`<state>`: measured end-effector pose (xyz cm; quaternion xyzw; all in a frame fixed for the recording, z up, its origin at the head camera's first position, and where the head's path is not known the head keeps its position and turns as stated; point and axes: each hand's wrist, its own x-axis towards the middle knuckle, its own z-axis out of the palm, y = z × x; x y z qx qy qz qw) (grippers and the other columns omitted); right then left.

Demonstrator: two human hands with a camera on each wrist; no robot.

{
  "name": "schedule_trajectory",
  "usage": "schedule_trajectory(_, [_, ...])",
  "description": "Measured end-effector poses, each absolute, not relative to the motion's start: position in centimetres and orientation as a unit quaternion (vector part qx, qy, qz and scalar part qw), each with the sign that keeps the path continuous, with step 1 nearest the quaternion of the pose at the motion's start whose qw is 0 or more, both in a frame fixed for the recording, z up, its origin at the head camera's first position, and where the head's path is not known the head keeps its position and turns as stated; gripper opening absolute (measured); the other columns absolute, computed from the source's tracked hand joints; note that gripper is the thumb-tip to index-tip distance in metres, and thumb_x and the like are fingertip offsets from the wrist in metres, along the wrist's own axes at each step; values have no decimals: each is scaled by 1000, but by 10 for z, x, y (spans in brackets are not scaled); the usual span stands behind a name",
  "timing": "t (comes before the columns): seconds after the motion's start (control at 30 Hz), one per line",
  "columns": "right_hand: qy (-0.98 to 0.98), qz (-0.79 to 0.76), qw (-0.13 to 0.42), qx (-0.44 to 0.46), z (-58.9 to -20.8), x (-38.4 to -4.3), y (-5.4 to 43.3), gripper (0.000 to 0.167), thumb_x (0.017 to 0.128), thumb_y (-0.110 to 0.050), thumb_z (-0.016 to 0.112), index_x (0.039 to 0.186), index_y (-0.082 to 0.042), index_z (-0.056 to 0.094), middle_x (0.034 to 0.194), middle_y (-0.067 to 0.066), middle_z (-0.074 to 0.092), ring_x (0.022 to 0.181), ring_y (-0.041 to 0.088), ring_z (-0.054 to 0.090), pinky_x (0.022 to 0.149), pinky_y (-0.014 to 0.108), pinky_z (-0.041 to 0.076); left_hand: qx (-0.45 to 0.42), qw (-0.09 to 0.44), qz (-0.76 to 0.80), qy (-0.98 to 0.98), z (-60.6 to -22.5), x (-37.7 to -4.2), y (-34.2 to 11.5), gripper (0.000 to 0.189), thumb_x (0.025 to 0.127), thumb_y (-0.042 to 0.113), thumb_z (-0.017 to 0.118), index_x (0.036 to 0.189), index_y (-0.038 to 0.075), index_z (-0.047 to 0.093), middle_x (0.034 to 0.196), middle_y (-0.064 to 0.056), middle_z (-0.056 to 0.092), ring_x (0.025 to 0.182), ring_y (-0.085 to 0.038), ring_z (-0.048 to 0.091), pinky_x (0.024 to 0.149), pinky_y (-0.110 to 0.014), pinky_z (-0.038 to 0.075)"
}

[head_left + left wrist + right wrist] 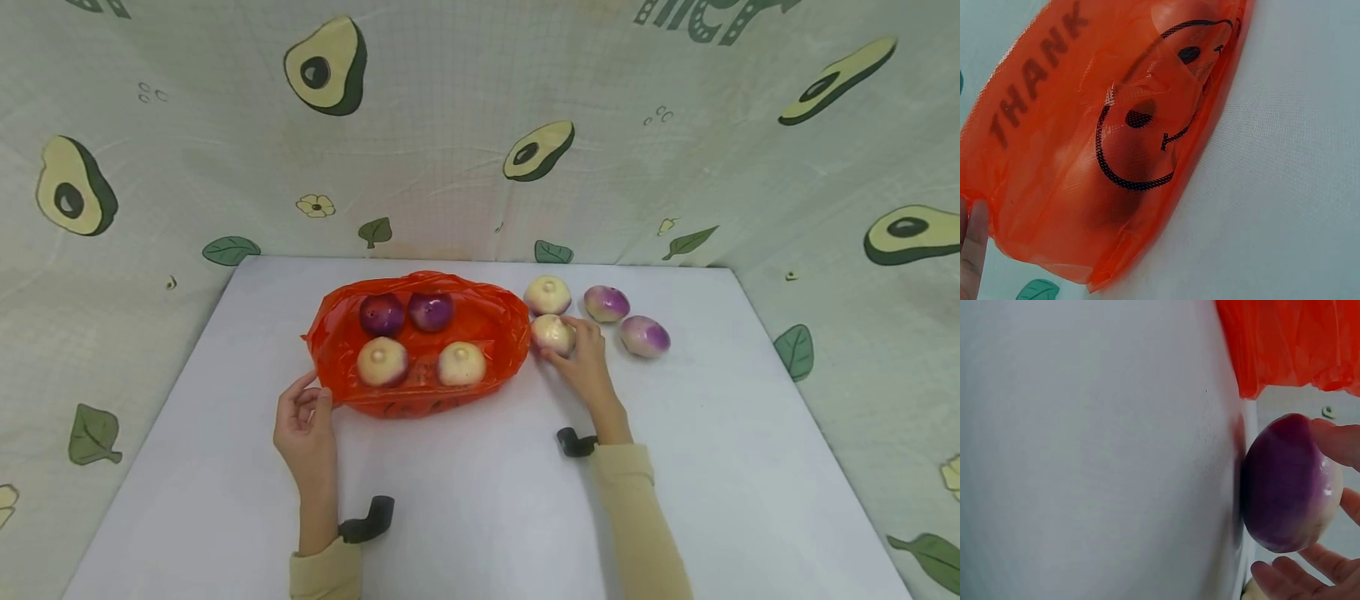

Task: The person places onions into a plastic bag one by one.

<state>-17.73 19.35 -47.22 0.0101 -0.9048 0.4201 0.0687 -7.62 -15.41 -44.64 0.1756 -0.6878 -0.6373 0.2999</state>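
An orange-red plastic bag (420, 406) lies with its mouth spread wide, holding two purple turnips and two pale-side-up turnips (382, 362). My left hand (306, 425) pinches the bag's left edge between thumb and fingers. In the left wrist view, fingertips (974, 231) show at the bag's rim, beside a printed smiling face and the word THANK. Just right of the bag, my right hand (588, 367) grips a white-and-purple turnip (552, 334), thumb on one side and fingers on the other. The right wrist view shows that turnip (1291, 484) close against the table.
Behind the gripped turnip sits another pale turnip (547, 296). Two more turnips, one at the back (607, 303) and one nearer (645, 337), lie to the right. The white table (480, 508) meets an avocado-print cloth (435, 183) at its back edge.
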Motion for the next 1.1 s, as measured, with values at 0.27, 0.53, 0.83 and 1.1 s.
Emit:
schedule_trajectory(0.27, [-902,430,29,-9,-474,-182,194,64,80,-20,72,132,-7,37,134,21,32,126,36,32,111,52,25,176,296,-632,-694,-426,-70,-147,32,90,9,57,119,-5,56,89,-4,59,76,-7,56,74,-8,50])
schedule_trajectory(0.53, [-900,435,22,-10,-475,-186,194,62,80,-22,73,130,-9,40,132,22,32,124,37,37,112,53,26,179,295,-628,-698,-423,-68,-145,31,90,8,56,119,-5,56,89,-4,59,77,-8,56,74,-7,50])
schedule_trajectory(0.83, [-917,399,16,1,-471,-189,196,63,79,-26,73,131,-9,42,128,24,37,120,38,42,109,55,29,191,291,-622,-701,-442,-75,-153,31,91,11,57,120,1,58,90,-1,59,77,-8,56,75,-9,50])
schedule_trajectory(1.1, [-923,385,24,4,-472,-187,198,62,78,-28,74,129,-10,44,123,26,41,115,40,45,106,55,34,192,297,-619,-701,-455,-78,-157,31,90,15,58,121,6,59,92,1,59,80,-9,57,76,-9,50])
